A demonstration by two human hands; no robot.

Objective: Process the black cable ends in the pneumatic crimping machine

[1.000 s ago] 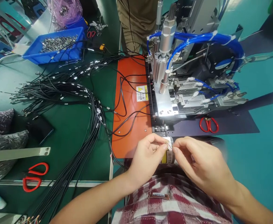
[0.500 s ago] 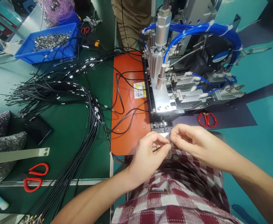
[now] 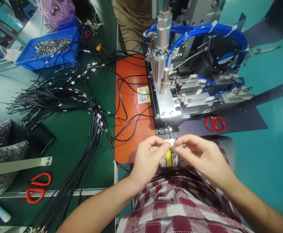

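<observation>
silver machinery (image 3: 165, 104) stands just beyond the person's two hands, and from my spot i see the left hand (image 3: 149, 159) pinching fine wires (image 3: 172, 145) narrowly between thumb and forefinger, above a label (image 3: 169, 158) with a yellow arrow. the right hand (image 3: 203, 158) is close beside, its fingertips at the wire ends; whether they grip a strand, i can't tell. left of the machinery sits an orange board (image 3: 128, 152); further left, black cables (image 3: 89, 144) lie bundled on a green table (image 3: 66, 131).

Left fingers (image 3: 165, 149) pinch thin wires (image 3: 172, 144); right fingers (image 3: 185, 139) just beside.
</observation>
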